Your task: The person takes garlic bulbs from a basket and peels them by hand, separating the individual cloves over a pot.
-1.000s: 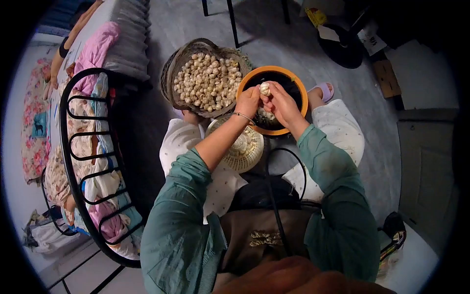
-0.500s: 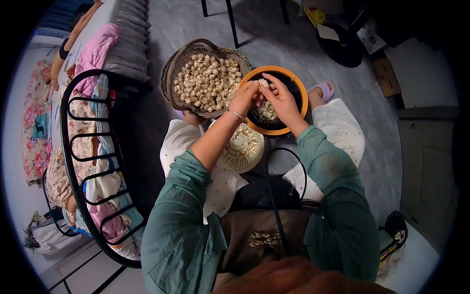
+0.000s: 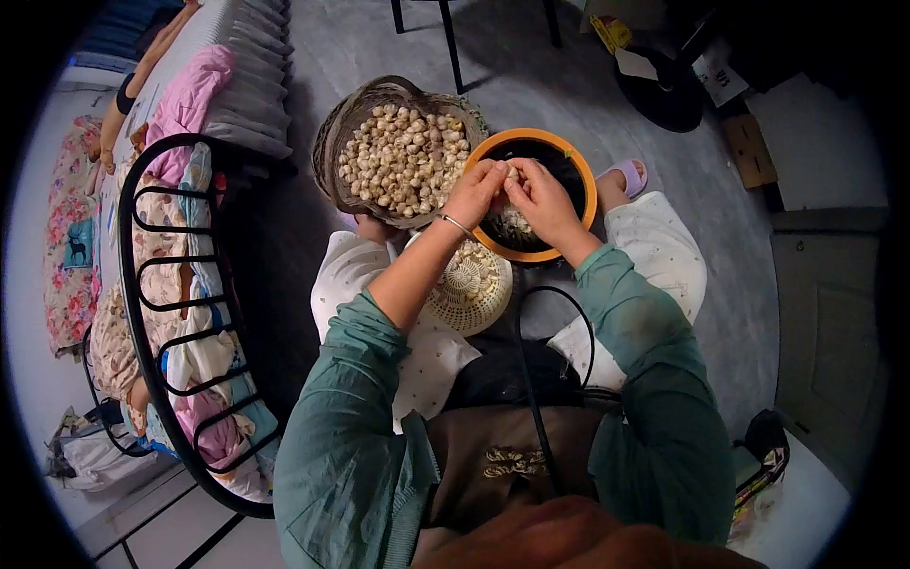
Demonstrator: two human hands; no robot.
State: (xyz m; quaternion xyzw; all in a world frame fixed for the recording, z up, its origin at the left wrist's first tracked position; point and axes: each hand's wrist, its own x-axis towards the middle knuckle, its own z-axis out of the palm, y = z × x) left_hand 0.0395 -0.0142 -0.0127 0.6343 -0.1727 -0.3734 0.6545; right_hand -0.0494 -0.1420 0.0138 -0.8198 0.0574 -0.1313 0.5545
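Observation:
My left hand and my right hand meet over a dark bucket with an orange rim. Both close around a small pale garlic bulb, mostly covered by the fingers. Whitish peelings lie inside the bucket, under the hands. To the left, a woven basket is filled with garlic bulbs. Below my left wrist, a cream plastic colander between the legs contains pale garlic cloves.
A bed with a black metal rail and crumpled bedding stands at the left, with another person's arm on it. Black furniture legs rise beyond the basket. A cardboard box sits at the right.
The fingers of my right hand, raised and spread before, have come down and closed over the garlic. My left hand stays nearly in place. Basket, bucket and colander have not moved.

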